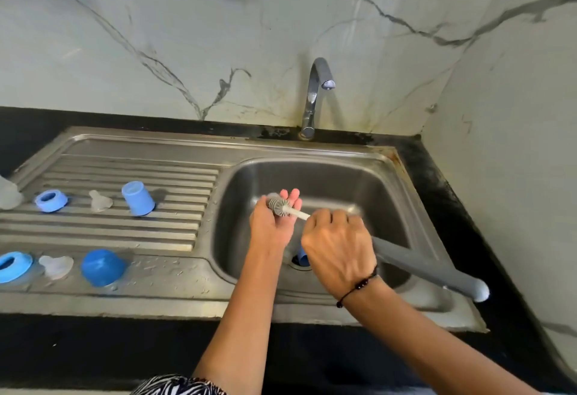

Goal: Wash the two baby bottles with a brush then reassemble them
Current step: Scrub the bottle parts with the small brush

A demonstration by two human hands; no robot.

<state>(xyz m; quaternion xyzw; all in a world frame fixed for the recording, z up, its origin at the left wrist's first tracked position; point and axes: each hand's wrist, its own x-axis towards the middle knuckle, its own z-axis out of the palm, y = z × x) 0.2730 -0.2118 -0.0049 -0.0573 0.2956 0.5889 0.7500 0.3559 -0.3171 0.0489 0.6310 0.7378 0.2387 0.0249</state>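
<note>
Brush (282, 206) lies near-level, head pointing left onto left hand (271, 223)'s spread fingers; right hand (338, 246) grips its handle.

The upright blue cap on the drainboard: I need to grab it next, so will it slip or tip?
The upright blue cap looks like light plastic standing on the ridged drainboard, so a nudge may tip it. Droplets nearby suggest it could be slippery.

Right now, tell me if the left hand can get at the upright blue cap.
Probably yes, once freed: the left hand is cupping the brush over the sink; nothing stands between it and the cap.
</note>
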